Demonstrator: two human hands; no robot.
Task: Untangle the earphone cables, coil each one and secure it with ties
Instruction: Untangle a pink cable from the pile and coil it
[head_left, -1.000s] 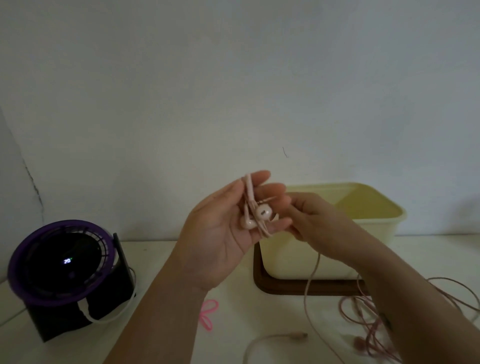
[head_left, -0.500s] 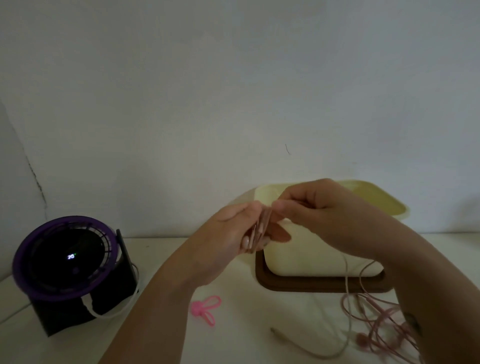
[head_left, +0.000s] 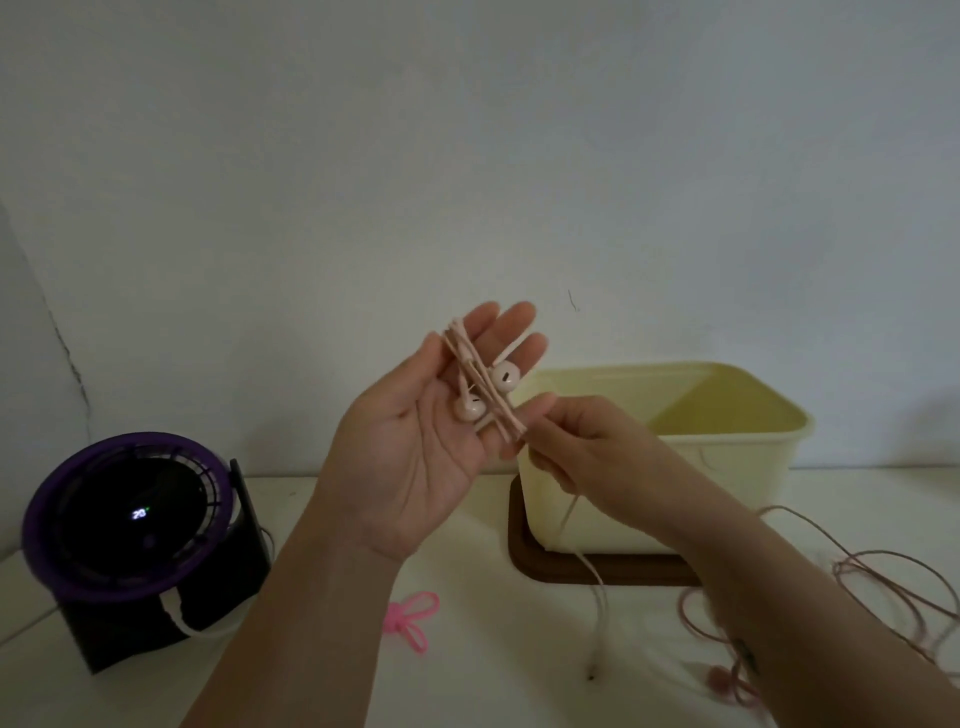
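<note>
My left hand (head_left: 415, 441) is raised palm up with fingers spread. A pale pink earphone cable (head_left: 480, 376) is wound in several turns around those fingers, and its two earbuds (head_left: 503, 376) rest on the palm side. My right hand (head_left: 587, 452) pinches the same cable just below the left fingertips. The free end (head_left: 597, 613) hangs down to the table with its plug near the front. A darker pink tangled earphone cable (head_left: 883, 597) lies on the table at the right, partly hidden by my right forearm. A bright pink tie (head_left: 410, 618) lies on the table below my left wrist.
A cream plastic box (head_left: 727, 457) stands on a brown lid (head_left: 524, 561) behind my right hand. A purple and black fan (head_left: 124, 525) with a lit display stands at the left. A white wall rises close behind the white table (head_left: 493, 675).
My left hand has turned palm up again with fingers spread, showing more turns of cable. My right hand has dropped from above the left fingertips to just below them, still pinching the cable.
</note>
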